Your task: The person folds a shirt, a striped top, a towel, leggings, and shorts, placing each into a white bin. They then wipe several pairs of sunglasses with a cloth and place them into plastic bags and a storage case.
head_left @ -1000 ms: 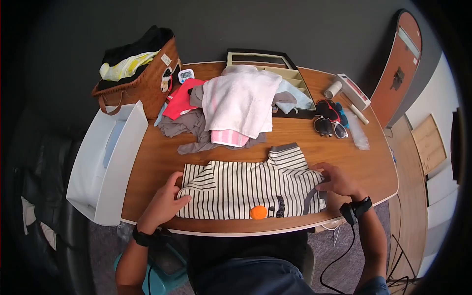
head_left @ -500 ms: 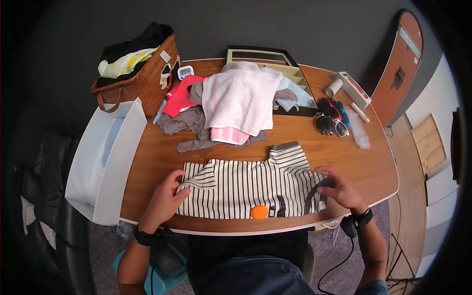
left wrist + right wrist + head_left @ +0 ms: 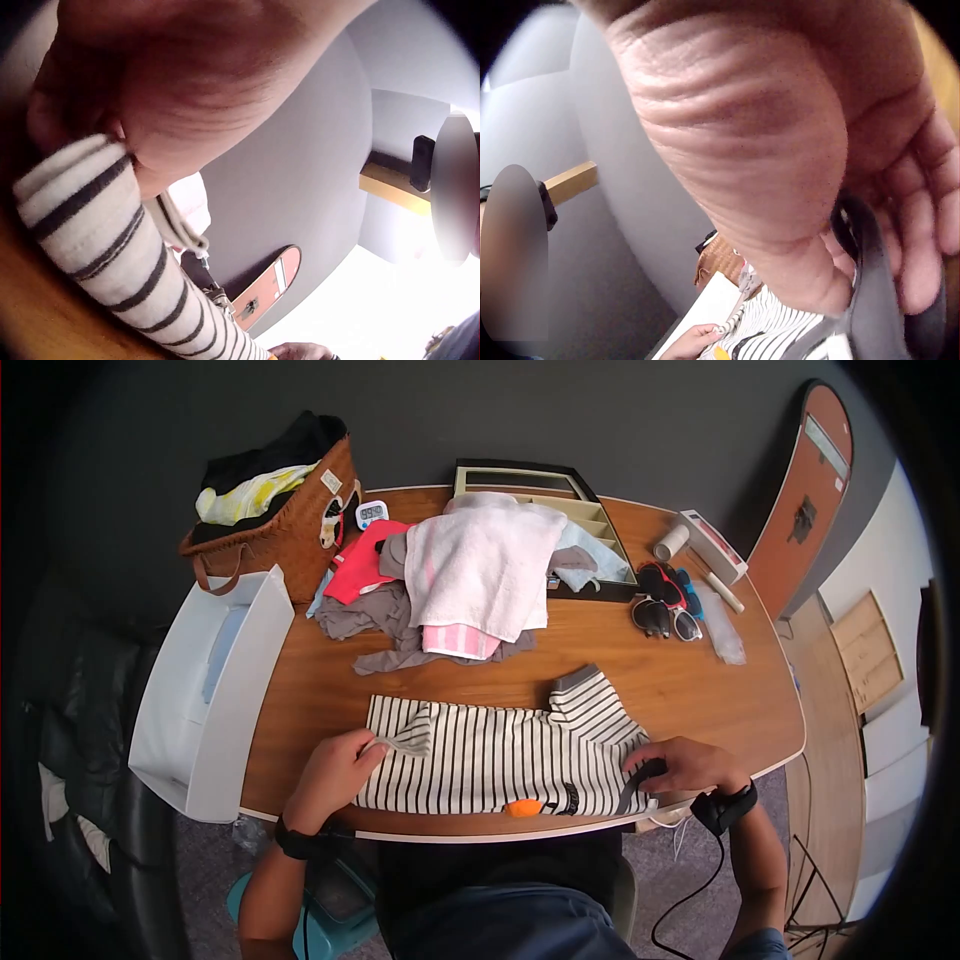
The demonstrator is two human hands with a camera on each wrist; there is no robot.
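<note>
The worktop (image 3: 700, 705) is of brown wood and has a pale rim. At its left side there is a white box (image 3: 235, 710), and behind this box, at the far left corner, stands a basket (image 3: 295, 530) filled with black and yellow-white cloth (image 3: 262, 493). The striped shirt (image 3: 470, 760) lies flat along the near edge of the worktop, and one short sleeve (image 3: 590, 700) with a grey cuff points away from the person. Farther back, in the middle, a white towel (image 3: 485, 565) covers part of a grey cloth (image 3: 365, 615) and of a red cloth (image 3: 365, 565); just behind is a case (image 3: 590, 512) with compartments. The left hand (image 3: 340, 775) pinches the shirt at its left end, between thumb and fingers. The right hand (image 3: 690, 765) is at the other end, with its thumb and curled fingers holding the grey neckband (image 3: 874, 292). Several sunglasses (image 3: 651, 618) lie together at the far right. A small timer (image 3: 372, 513) stands beside the basket. On the shirt, near its lower edge, is an orange patch (image 3: 523, 808).
</note>
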